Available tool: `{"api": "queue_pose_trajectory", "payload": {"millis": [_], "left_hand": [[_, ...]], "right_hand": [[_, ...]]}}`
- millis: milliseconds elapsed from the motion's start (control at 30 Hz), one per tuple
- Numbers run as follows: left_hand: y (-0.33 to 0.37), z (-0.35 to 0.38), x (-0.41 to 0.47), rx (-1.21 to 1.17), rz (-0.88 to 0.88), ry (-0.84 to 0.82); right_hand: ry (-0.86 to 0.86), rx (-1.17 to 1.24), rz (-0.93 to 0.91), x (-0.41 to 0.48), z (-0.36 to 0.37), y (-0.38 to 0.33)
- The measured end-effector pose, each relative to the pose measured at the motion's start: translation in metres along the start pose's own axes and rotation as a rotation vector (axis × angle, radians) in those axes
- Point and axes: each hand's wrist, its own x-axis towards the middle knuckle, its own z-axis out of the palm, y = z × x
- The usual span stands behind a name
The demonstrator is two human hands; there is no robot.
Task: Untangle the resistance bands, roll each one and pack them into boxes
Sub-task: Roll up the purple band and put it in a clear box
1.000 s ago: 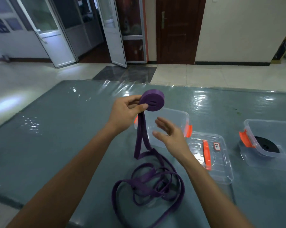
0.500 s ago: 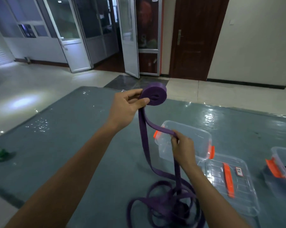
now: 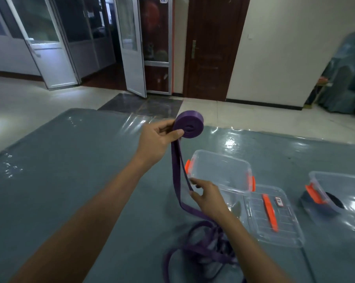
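Grey mat below: my right hand (image 3: 208, 198) has slid down the purple band (image 3: 175, 180).
Left hand (image 3: 158, 139) pinches the purple roll (image 3: 190, 127); right fingers (image 3: 195, 181) close loosely round the strand, ready to feed more.

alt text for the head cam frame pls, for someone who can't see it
A person's left hand holds up a partly rolled purple resistance band while the right hand pinches its hanging strand, the rest piled loose on a grey table. Behind sit an empty clear box, its lid, and a second box holding a black roll.
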Motion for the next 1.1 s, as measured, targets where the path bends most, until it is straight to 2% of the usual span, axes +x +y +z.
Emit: {"api": "queue_pose_trajectory", "payload": {"millis": [100,200,333,467,600,733,900,1000,1100], "left_hand": [[-0.011,-0.012,-0.005,0.059,-0.016,-0.118],[-0.027,-0.024,-0.013,0.143,-0.042,-0.205],[-0.056,-0.039,-0.026,0.377,-0.068,-0.344],[-0.075,-0.046,-0.042,0.581,-0.017,-0.542],[-0.084,-0.053,-0.056,0.627,0.042,-0.626],[-0.091,-0.065,-0.064,0.499,-0.008,-0.498],[-0.095,-0.072,-0.082,0.030,-0.201,-0.224],[-0.099,-0.076,-0.093,-0.086,-0.235,-0.184],[-0.100,-0.084,-0.097,-0.100,-0.266,-0.150]], "right_hand": [[0.041,0.072,0.051,-0.007,-0.005,-0.017],[0.204,0.210,0.032,-0.012,-0.016,-0.033],[0.313,0.302,-0.014,-0.021,-0.024,-0.058],[0.172,0.116,-0.026,-0.024,-0.015,-0.076],[0.040,-0.053,-0.051,-0.023,-0.003,-0.087],[0.059,0.110,-0.009,-0.021,0.004,-0.092],[0.084,0.573,0.079,-0.024,0.010,-0.098],[0.042,0.789,0.155,-0.026,0.017,-0.100],[-0.001,0.876,0.195,-0.027,0.028,-0.101]]}}
